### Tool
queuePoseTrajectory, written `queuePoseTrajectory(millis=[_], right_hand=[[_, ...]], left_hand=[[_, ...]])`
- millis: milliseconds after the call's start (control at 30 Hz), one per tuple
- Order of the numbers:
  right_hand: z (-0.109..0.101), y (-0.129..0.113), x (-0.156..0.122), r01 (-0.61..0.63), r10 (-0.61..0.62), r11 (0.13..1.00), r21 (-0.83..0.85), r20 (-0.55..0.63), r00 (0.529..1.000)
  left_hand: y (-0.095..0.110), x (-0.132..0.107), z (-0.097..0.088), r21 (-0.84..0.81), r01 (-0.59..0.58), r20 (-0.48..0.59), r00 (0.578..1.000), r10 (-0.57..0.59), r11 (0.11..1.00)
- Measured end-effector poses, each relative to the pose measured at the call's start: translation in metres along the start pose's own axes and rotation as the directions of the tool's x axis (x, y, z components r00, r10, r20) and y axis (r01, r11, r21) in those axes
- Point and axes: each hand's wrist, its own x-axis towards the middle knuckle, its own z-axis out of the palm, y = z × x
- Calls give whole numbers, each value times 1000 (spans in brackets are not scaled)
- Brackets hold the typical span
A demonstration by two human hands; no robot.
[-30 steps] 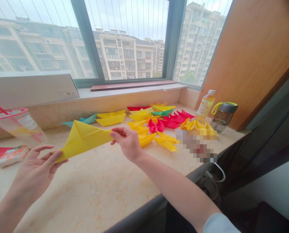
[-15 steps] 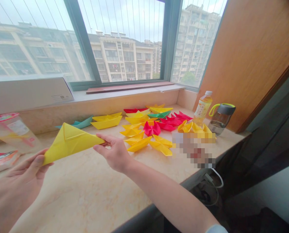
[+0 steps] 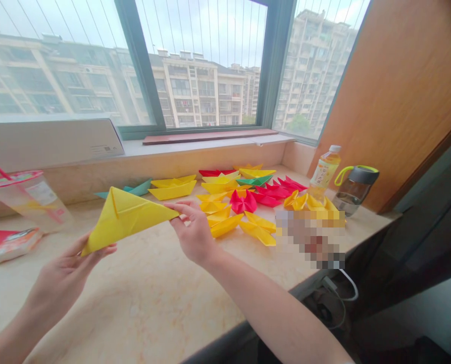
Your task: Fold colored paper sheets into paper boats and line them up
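I hold a folded yellow paper piece (image 3: 129,217) stretched between both hands above the marble counter (image 3: 149,298). My left hand (image 3: 68,275) pinches its lower left tip, fingers closed on the paper. My right hand (image 3: 195,230) pinches its right tip between thumb and fingers. The paper is a wide triangle with a raised fold near its top left. Beyond my right hand lies a spread of several folded paper boats and flowers (image 3: 244,194) in yellow, red and green.
A plastic cup with a pink straw (image 3: 28,197) and a small packet (image 3: 15,242) stand at the left. A yellow drink bottle (image 3: 324,172) and a clear bottle with a green loop (image 3: 354,187) stand at the right by the wooden wall. A white box (image 3: 51,139) leans on the sill.
Both hands kept their pinch on the yellow paper and carried it slightly right and up since half a second ago. The view shifted a little with my head.
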Motion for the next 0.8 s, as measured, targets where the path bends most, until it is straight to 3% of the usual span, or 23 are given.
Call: queuePoseTrajectory(millis=[233, 333, 433, 567, 667, 800], right_hand=[[1, 7, -3, 21, -23, 987, -157, -13, 1000], [1, 12, -2, 65, -71, 982, -179, -28, 997], [-1, 15, 0, 107, -116, 975, -192, -35, 993], [-8, 18, 3, 125, -143, 964, -236, -61, 988], [-12, 18, 1, 168, -202, 936, -308, -80, 976], [-11, 21, -3, 310, -330, 878, -365, 8, 944]], left_hand=[[5, -5, 5, 11, -158, 24, 987, 157, 987], [11, -9, 9, 31, -150, 46, 988, 148, 988], [22, -10, 11, 161, -135, 76, 989, 124, 978], [39, -6, 15, 332, -243, 203, 962, 183, 912], [47, -1, 23, 322, -314, 284, 932, 225, 893], [42, 0, 41, 187, -260, 178, 957, 227, 947]])
